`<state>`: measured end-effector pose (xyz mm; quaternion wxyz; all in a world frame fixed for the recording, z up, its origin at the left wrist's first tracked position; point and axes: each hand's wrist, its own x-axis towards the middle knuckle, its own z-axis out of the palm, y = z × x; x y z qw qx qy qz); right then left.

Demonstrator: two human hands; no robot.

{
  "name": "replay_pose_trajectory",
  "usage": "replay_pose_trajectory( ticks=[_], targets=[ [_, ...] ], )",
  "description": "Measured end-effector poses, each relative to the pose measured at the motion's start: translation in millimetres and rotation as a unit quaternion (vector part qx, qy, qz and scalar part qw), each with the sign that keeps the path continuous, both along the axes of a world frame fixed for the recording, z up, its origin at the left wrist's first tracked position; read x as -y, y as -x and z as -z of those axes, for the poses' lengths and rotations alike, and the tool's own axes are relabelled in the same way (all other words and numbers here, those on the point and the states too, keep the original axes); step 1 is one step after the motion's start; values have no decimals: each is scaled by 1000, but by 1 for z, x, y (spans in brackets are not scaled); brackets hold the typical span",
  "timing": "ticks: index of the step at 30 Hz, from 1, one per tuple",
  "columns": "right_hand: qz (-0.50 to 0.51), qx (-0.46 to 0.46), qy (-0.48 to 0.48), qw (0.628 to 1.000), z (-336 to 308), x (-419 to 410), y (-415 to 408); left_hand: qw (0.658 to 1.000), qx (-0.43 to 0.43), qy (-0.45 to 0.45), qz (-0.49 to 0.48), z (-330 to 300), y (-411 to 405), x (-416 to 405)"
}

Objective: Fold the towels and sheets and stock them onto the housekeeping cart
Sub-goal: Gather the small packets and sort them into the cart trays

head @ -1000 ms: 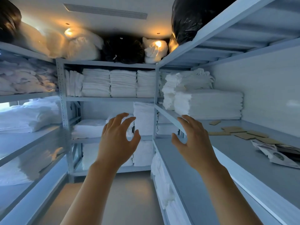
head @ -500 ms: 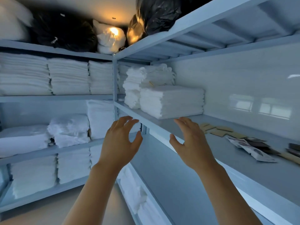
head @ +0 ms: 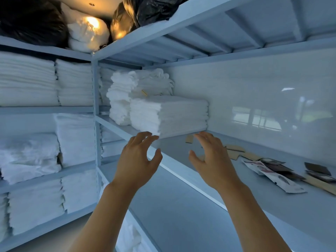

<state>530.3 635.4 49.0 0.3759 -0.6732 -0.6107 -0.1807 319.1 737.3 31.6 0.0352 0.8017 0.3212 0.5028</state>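
Note:
A neat stack of folded white towels [head: 169, 114] lies on the right-hand shelf [head: 181, 148], just ahead of both hands. Behind it stands a taller, looser pile of white towels [head: 121, 99]. My left hand [head: 138, 160] is raised with fingers spread and relaxed, its fingertips just short of the stack's near corner. My right hand [head: 212, 159] is up beside it, fingers spread, hovering over the shelf and holding nothing. No housekeeping cart is in sight.
More folded white linen [head: 45, 82] fills the back shelves on the left. Cardboard scraps [head: 234, 150] and printed packets [head: 272, 175] lie on the right shelf. Black and white bags [head: 87, 31] sit on top. A glossy wall [head: 263, 106] backs the right shelf.
The view has swung right and closer to the right-hand shelf. Both hands have stayed raised and spread, now nearer the folded towel stack.

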Motion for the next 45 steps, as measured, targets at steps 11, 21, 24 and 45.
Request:
replay_pose_trajectory(
  ticks=[11, 21, 24, 45],
  targets=[
    [59, 32, -36, 997, -38, -94, -86, 997, 18, -46, 59, -44, -106, -113],
    [127, 56, -18, 990, -44, -136, -118, 981, 26, -48, 187, -39, -210, -187],
    [183, 52, -2, 982, -43, -137, -134, 966, 34, -50, 253, -45, -241, -201],
    [327, -19, 141, 934, -30, -248, -208, 889, -149, -92, 422, -37, -344, -355]
  ],
)
